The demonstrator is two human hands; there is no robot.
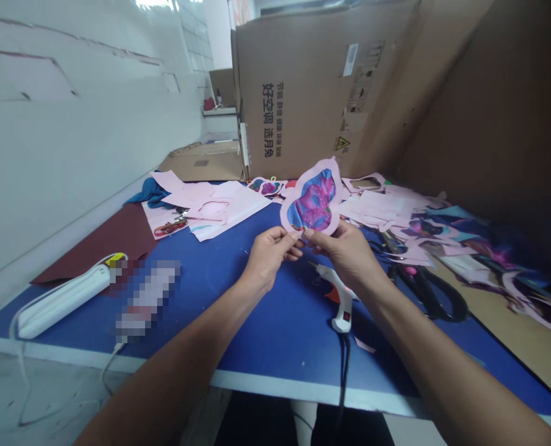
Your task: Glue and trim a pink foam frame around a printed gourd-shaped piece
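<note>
Left hand (268,257) and right hand (344,251) are pinching a pink-bordered cutout (311,201), mid-frame, over a blue table (266,337). Glue gun (343,303) (white, corded) is lying lower centre-right; printed carton (312,93) is standing upper centre; pale wall (80,142) is filling upper left.
</note>
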